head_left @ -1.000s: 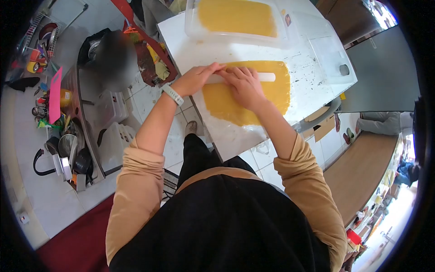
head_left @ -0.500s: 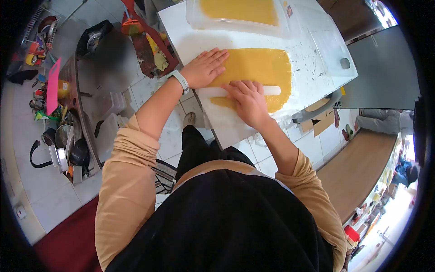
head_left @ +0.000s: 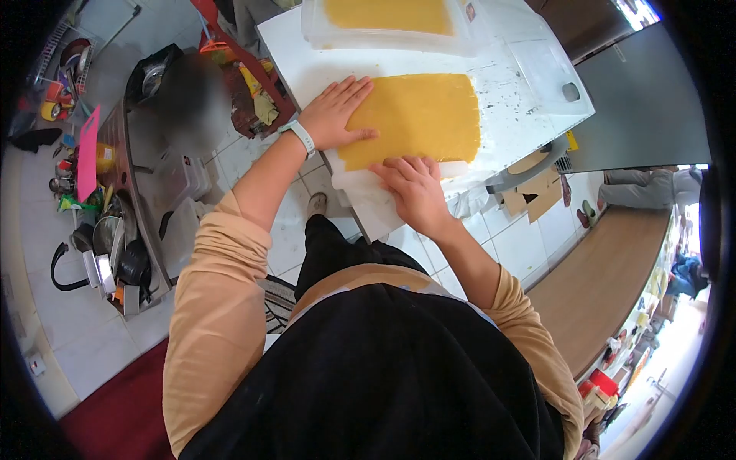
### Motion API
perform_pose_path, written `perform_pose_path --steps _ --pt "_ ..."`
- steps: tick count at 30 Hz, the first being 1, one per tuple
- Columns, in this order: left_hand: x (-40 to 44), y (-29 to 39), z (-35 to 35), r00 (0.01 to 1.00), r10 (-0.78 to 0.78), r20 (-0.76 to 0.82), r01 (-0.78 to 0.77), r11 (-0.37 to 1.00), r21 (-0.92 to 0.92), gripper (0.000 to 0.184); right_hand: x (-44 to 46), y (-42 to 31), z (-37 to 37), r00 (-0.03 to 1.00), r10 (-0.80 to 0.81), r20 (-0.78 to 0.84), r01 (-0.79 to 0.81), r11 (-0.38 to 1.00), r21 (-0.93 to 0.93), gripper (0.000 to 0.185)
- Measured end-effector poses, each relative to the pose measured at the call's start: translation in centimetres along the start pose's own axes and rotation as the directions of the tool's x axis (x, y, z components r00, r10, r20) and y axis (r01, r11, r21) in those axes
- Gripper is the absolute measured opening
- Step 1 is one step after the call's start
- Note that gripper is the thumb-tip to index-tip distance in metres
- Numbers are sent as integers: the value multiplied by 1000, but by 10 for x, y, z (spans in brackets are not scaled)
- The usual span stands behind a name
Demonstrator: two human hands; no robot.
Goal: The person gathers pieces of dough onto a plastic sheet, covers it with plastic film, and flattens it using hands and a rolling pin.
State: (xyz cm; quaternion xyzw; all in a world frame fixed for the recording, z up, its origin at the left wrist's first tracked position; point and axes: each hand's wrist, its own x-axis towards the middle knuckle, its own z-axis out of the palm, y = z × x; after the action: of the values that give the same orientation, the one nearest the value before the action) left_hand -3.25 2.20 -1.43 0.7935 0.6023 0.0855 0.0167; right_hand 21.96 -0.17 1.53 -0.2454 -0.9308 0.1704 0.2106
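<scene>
A flat yellow sheet (head_left: pixel 418 115) lies on the white table (head_left: pixel 307 69). My left hand (head_left: pixel 335 113) rests spread at the sheet's left edge, its fingers on the sheet and the table, and holds nothing. Along the near edge of the sheet lies a white roller (head_left: pixel 454 170), partly hidden under my fingers. My right hand (head_left: pixel 416 188) is curled over the middle of the roller. Thin clear film hangs over the table's near edge. Farther back, a clear plastic tray (head_left: pixel 383 38) holds another yellow sheet.
A clear lid (head_left: pixel 548 80) lies at the table's right side. Below that side is a cardboard box (head_left: pixel 543 195). At the left, pans and utensils stand beside a metal sink counter (head_left: pixel 142 222). Another person's grey-clad legs (head_left: pixel 640 189) show at the far right.
The roller and my right hand have moved toward my body, to the near edge of the sheet. My left hand has left the roller and now lies flat with spread fingers.
</scene>
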Motion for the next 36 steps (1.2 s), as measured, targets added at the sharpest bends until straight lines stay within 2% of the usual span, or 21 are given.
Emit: perform_pose_path --steps 2,5,8,9,10,13,16,17,19,20,23,26,34,36 --pt "0 5 -6 1000 -4 -1 4 1000 -16 95 -6 -4 -3 1000 1 19 -1 1000 -13 35" --pt "-3 7 -2 998 -14 -57 13 1000 -11 96 -12 2 -6 989 -68 128 74 997 -38 40" --pt "-18 18 4 976 -155 -155 149 988 -49 91 -3 39 -5 997 40 69 -22 970 -240 39" --pt "-26 23 5 966 -202 -162 197 979 -46 76 7 52 -12 989 151 9 -142 952 -272 37" --pt "-32 28 7 951 -249 -181 241 968 -66 71 19 65 -18 965 258 -51 -261 919 -294 35" --pt "-42 42 12 901 -376 -215 353 925 -137 59 47 92 -20 921 381 -86 -385 851 -356 43" --pt "-39 42 15 847 -473 -242 430 878 -210 55 74 86 37 923 333 193 -109 708 -698 51" --pt "-38 40 19 829 -503 -244 455 861 -230 55 79 73 58 957 244 160 -90 768 -634 55" --pt "-37 37 20 808 -532 -253 485 845 -226 54 102 17 64 929 301 215 -183 879 -440 63" --pt "-38 38 18 808 -531 -256 492 847 -203 54 120 -17 42 844 420 333 -320 893 -316 65" --pt "-41 40 11 815 -532 -231 516 847 -130 54 133 -23 38 822 401 405 -281 904 -323 68" --pt "-38 41 10 812 -542 -219 536 839 -92 55 131 -20 42 837 386 388 -182 865 -467 72" --pt "-34 46 6 787 -583 -202 583 810 -63 59 126 14 15 738 481 474 -95 768 -633 80" --pt "-35 45 8 793 -575 -200 581 813 -36 61 120 32 12 737 511 443 -117 741 -661 80"
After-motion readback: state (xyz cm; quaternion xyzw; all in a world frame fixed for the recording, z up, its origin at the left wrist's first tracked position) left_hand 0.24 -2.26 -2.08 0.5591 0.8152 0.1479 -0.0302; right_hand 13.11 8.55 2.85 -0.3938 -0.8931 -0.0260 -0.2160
